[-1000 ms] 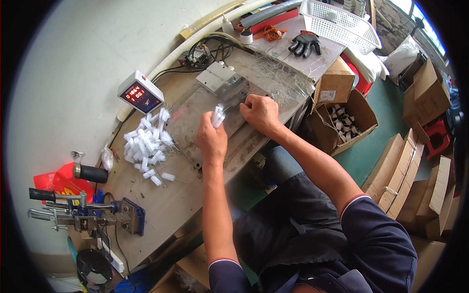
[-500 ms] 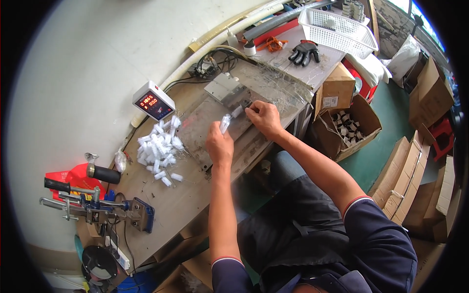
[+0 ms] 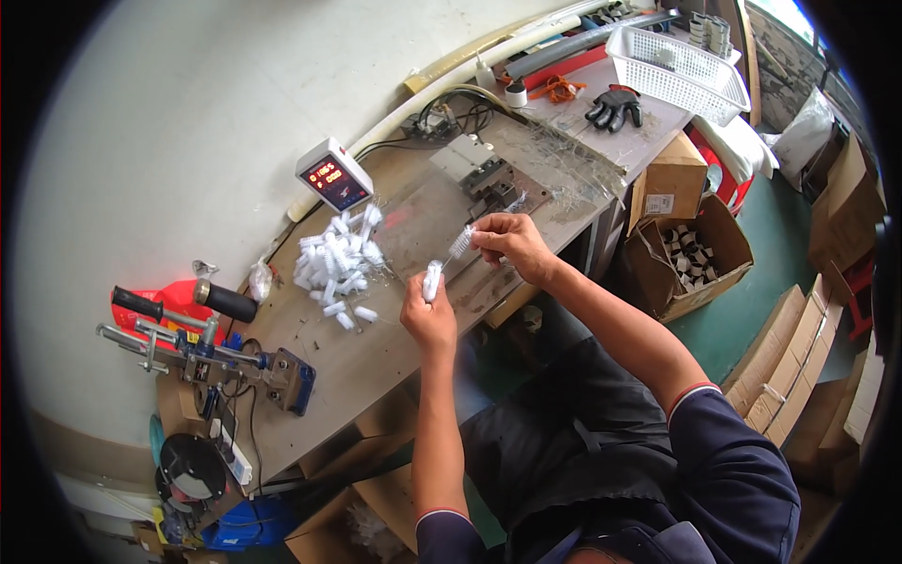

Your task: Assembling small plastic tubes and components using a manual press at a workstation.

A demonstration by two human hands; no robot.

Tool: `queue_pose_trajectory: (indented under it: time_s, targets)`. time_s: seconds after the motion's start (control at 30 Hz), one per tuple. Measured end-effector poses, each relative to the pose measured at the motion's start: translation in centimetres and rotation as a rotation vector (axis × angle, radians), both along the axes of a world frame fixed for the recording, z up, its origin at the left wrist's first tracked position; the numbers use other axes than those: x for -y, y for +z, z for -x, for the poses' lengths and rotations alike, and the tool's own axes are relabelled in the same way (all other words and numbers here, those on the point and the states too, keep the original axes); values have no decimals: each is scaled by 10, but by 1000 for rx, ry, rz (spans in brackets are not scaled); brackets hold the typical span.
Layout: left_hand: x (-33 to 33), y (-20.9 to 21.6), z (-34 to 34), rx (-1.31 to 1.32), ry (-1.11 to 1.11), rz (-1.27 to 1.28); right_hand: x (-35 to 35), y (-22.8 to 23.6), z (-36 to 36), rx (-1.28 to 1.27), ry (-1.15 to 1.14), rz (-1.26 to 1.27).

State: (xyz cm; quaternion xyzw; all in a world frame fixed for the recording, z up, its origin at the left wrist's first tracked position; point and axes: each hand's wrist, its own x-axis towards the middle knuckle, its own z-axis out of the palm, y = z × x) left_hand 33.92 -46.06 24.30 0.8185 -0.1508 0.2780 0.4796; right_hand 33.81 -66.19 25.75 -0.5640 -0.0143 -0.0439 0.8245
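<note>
My left hand [image 3: 429,318] is closed around a small white bristle brush [image 3: 432,279] that stands up out of the fist. Just beyond it, my right hand [image 3: 515,246] pinches the end of another white brush [image 3: 461,242], tilted down toward the left one, with thin wire showing between them. Both hands hover over the near edge of the workbench [image 3: 413,352]. To their left lies a heap of similar white brushes [image 3: 329,263], some with wire stems. Beyond the right hand sits a metal fixture [image 3: 484,179] with a block on a plate.
A counter box with red digits [image 3: 334,176] stands behind the heap. At left is a lever hand press [image 3: 202,352]. Farther right lie wire scraps [image 3: 573,155], a black glove [image 3: 615,108] and a white basket [image 3: 676,73]. An open carton [image 3: 691,263] stands right of the bench.
My right hand has drawn back from the metal fixture toward me, bringing the pinched brush with it. The whole view has shifted, so the bench appears farther right.
</note>
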Motion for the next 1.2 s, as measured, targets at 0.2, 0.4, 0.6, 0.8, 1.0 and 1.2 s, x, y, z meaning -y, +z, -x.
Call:
queue_pose_trajectory:
  time_s: [0.2, 0.4, 0.6, 0.8, 1.0, 1.2]
  targets:
    - [-28, -2, 10, -56, 23, 59, -23, 14, 2, 61, 40, 32]
    - [-68, -1, 17, -100, 81, 87, -68, 20, -12, 95, 84, 137]
    - [-114, 17, 35, -216, 71, 87, -144, 25, -18, 100, 244, 204]
    - [-210, 5, 56, -392, 139, 176, -229, 37, -26, 167, 479, 500]
    - [-335, 2, 67, -387, 414, 150, -292, 61, -38, 281, 605, 647]
    - [-407, 18, 39, -435, 439, 376, -313, 111, -87, 387, 451, 689]
